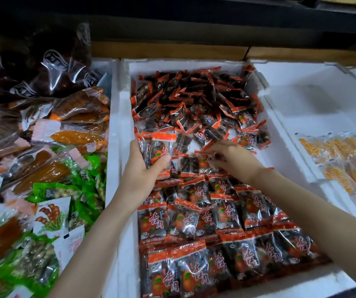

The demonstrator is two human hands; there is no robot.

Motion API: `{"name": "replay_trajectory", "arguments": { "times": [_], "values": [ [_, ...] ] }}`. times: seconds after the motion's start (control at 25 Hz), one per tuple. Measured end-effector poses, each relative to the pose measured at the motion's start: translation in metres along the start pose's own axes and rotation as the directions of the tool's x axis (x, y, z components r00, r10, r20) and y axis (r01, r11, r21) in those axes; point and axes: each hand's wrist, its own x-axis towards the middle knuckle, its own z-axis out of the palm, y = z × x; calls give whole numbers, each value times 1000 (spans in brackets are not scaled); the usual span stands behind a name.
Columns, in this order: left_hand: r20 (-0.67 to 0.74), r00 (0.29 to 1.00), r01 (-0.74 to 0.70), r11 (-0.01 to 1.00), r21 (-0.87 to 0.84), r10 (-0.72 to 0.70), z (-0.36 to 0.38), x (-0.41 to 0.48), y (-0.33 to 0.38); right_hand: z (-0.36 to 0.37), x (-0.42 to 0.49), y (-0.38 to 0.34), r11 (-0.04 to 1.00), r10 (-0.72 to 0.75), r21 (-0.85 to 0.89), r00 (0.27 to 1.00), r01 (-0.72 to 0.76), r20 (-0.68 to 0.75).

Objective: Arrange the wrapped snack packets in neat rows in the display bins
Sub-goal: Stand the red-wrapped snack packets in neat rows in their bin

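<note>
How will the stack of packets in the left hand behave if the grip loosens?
The stack of packets in the left hand would probably slide apart: the glossy film wrappers reflect light and look slippery. Each packet seems light and somewhat floppy at its crimped red ends, though the dark filling likely gives a firmer middle.
</note>
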Motion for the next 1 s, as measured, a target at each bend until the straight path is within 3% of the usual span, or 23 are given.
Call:
{"name": "replay_trajectory", "arguments": {
  "times": [0.08,0.12,0.2,0.28,0.44,0.6,0.68,0.88,1.0],
  "values": [
    [19,1000,-3,1000,21,3,1,-2,0,-8,0,11,997,79,-1,969,-82,-233],
    [30,1000,-4,999,37,3,2,-4,1,-12,2,17,988,138,-36,956,-153,-260],
    [44,999,5,998,65,-8,4,-5,1,-16,8,26,952,290,-65,950,-298,-111],
    [45,999,3,997,74,-7,7,-7,5,-16,15,27,939,341,-57,940,-340,15],
    [39,999,34,997,66,-36,24,-6,11,-18,23,23,957,285,-67,958,-283,30],
    [25,999,40,999,-25,-39,55,-12,27,-27,29,21,912,363,161,926,-377,106],
    [11,996,85,988,-130,-85,71,-9,33,-28,33,22,894,392,194,914,-404,102],
    [25,992,127,963,-237,-125,101,-11,47,-63,15,35,915,397,137,907,-380,-142],
    [66,988,153,951,-270,-140,113,-9,46,-73,-13,59,902,422,216,870,-374,-255]
  ]
}}
